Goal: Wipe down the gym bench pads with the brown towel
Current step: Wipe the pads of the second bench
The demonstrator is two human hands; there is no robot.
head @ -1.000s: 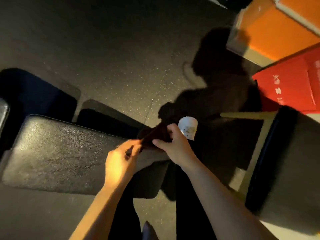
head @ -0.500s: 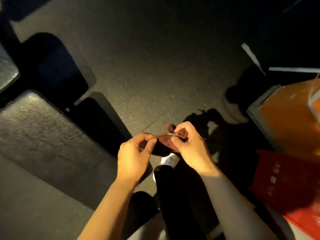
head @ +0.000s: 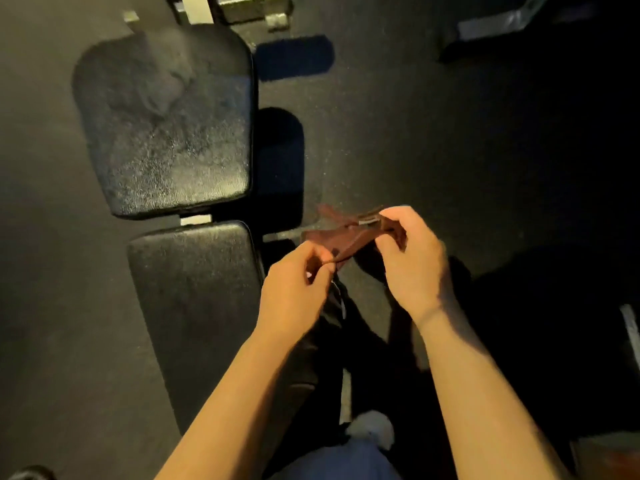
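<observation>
While both hands are working in mid-air to the right of the bench, the brown towel (head: 341, 235) is hanging stretched between them, clear of both pads. Left hand (head: 294, 292) is pinching the towel's lower-left edge between thumb and curled fingers. Right hand (head: 412, 261) is gripping the upper-right end, fingers curled round the bunched cloth; a small pale tag is showing at that end. Hands are sitting near each other but not touching, with only the towel spanning the gap.

Far bench pad (head: 166, 123) is lying at upper left, black, with a dull smeared patch showing across its surface. Near bench pad (head: 194, 306) is sitting just below it, with a narrow gap and a pale bit of frame between them. Towel is not touching either pad. Dark speckled floor (head: 450, 133) is running under everything. Person's dark trouser leg and a white shoe (head: 372, 427) are showing below the hands.
</observation>
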